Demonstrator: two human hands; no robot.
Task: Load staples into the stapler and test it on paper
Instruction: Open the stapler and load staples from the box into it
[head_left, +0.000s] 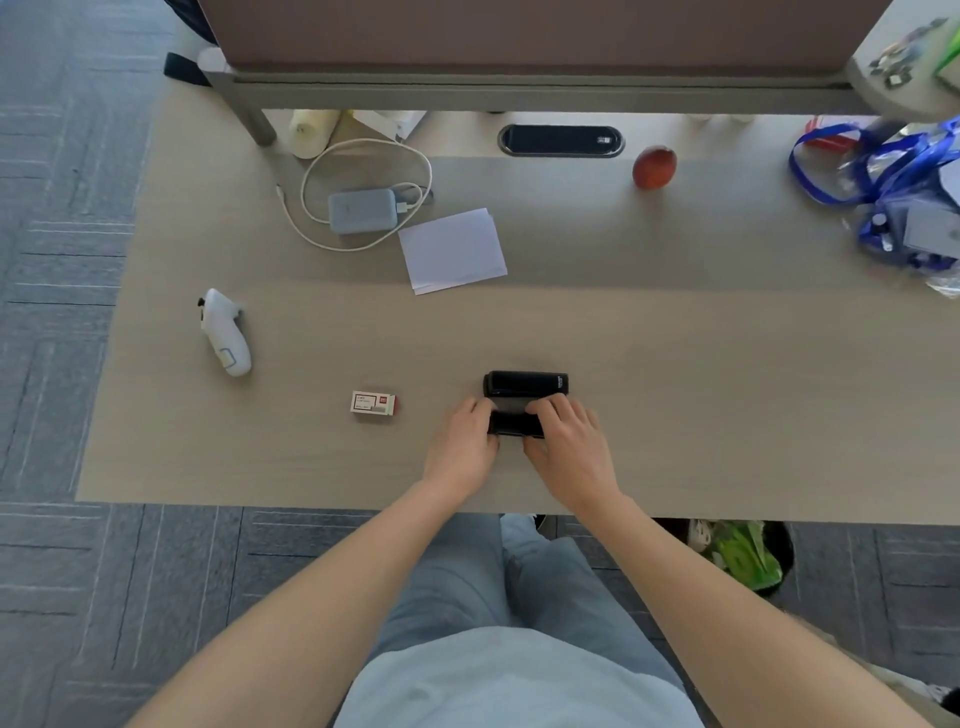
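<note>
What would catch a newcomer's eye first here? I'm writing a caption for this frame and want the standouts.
Both hands, the left hand and right hand, close on the opened black stapler near the desk's front edge. Left of them lies the small red-and-white staple box, and farther back a sheet of white paper. A red fruit stands out at the back of the desk.
</note>
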